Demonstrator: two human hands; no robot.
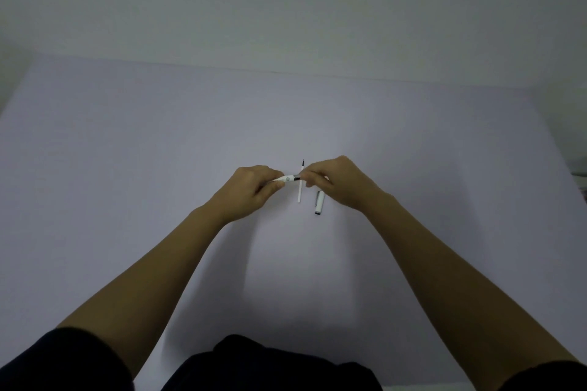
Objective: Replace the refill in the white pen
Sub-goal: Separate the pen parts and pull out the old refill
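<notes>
Both hands hold the white pen (pixel 287 179) level above the table, in the middle of the head view. My left hand (pixel 254 189) grips its white barrel. My right hand (pixel 336 182) pinches the dark grip end of the same pen. Most of the pen is hidden inside the fingers. A thin white refill (pixel 300 189) with a dark tip lies on the table just behind the hands, pointing away from me. The white pen cap (pixel 319 202) lies on the table under my right hand, to the right of the refill.
The pale lilac table (pixel 158 168) stretches out on all sides and meets a plain wall at the back. Some unclear objects (pixel 581 173) show at the right edge. My dark clothing fills the bottom of the view.
</notes>
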